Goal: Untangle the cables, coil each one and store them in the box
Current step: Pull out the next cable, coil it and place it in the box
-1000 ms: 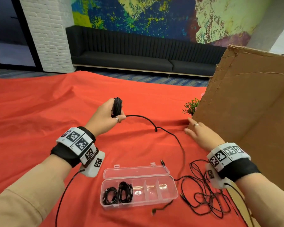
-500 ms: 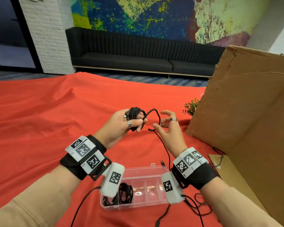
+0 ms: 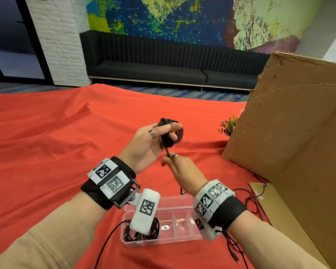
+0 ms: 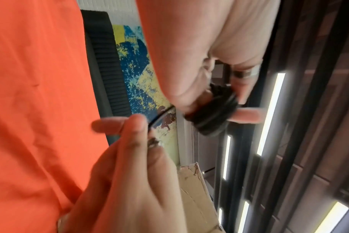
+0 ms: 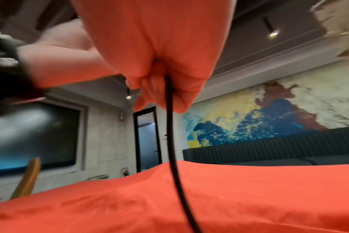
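My left hand [image 3: 163,134] is raised above the red cloth and holds a black cable coil [image 3: 170,133] wound round its fingers; in the left wrist view the coil [image 4: 211,116] sits across the fingertips. Just below it my right hand [image 3: 175,162] pinches the loose black cable strand [image 5: 170,126], which hangs down to the table. A clear plastic compartment box [image 3: 180,222] lies open near the front edge. Coiled black cables [image 3: 153,230] fill its left compartments, partly hidden by my left wrist camera.
A big cardboard sheet [image 3: 291,133] leans at the right, with a small green plant [image 3: 228,126] behind its edge. A tangle of thin black cables [image 3: 250,208] lies on the red cloth [image 3: 47,142] right of the box. A dark sofa lines the far wall.
My left hand rose and brought the coil toward the middle. My right hand came from the cardboard, took the loose strand and now pinches it under the coil.
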{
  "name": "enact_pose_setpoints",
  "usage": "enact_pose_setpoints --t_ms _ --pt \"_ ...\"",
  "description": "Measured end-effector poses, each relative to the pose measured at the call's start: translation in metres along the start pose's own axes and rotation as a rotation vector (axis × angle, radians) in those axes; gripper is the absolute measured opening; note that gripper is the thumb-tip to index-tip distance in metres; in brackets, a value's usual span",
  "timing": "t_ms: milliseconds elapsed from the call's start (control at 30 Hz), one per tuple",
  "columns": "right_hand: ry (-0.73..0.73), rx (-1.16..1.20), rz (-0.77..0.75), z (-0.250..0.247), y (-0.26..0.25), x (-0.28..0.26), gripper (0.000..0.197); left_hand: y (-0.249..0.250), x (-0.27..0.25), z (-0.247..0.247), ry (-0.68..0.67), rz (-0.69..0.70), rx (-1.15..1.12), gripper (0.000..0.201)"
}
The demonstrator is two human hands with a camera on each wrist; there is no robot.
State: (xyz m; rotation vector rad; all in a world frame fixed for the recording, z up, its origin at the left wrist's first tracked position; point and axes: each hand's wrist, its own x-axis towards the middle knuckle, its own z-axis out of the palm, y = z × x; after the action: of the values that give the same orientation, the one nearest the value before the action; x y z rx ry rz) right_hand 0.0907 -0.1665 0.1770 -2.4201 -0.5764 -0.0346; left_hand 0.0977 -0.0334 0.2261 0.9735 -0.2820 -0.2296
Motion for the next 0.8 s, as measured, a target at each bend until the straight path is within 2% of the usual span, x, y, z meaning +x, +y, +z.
enact_pose_setpoints --t_ms 67,167,300,367,433,500,567,633,700,800 --pt "-0.141 0.025 -0.040 0.005 -0.006 -0.013 0.026 -0.004 0.007 -0.011 0.165 0.137 0.125 0.014" --pt "-0.303 0.066 -0.047 0.006 0.002 -0.031 0.030 -0.009 0.011 -0.034 0.239 0.295 0.500 0.014" --pt "-0.355 0.118 -0.013 -0.009 0.018 -0.044 0.040 -0.015 0.004 -0.054 0.075 0.380 1.067 0.008" --pt "-0.339 0.109 -0.005 -0.020 0.025 -0.046 0.039 -0.020 -0.001 -0.060 0.007 0.331 1.302 0.014" --pt "-0.221 0.035 -0.015 -0.030 0.034 -0.044 0.024 -0.021 -0.004 -0.064 -0.067 0.218 1.436 0.021" --pt "0.020 -0.006 -0.022 -0.039 0.044 -0.040 0.009 -0.017 -0.006 -0.063 -0.136 0.091 1.448 0.016" --pt "0.224 -0.128 -0.037 -0.047 0.048 -0.036 0.008 -0.015 -0.012 -0.056 -0.229 -0.025 1.385 0.015" --pt "0.354 -0.347 -0.037 -0.053 0.044 -0.030 0.015 -0.016 -0.017 -0.044 -0.332 -0.133 1.314 0.021" --pt "0.465 -0.528 -0.103 -0.054 0.040 -0.021 0.025 -0.016 -0.019 -0.032 -0.432 -0.232 1.192 0.020" --pt "0.475 -0.568 -0.224 -0.052 0.031 -0.008 0.032 -0.014 -0.017 -0.020 -0.515 -0.311 0.826 0.012"
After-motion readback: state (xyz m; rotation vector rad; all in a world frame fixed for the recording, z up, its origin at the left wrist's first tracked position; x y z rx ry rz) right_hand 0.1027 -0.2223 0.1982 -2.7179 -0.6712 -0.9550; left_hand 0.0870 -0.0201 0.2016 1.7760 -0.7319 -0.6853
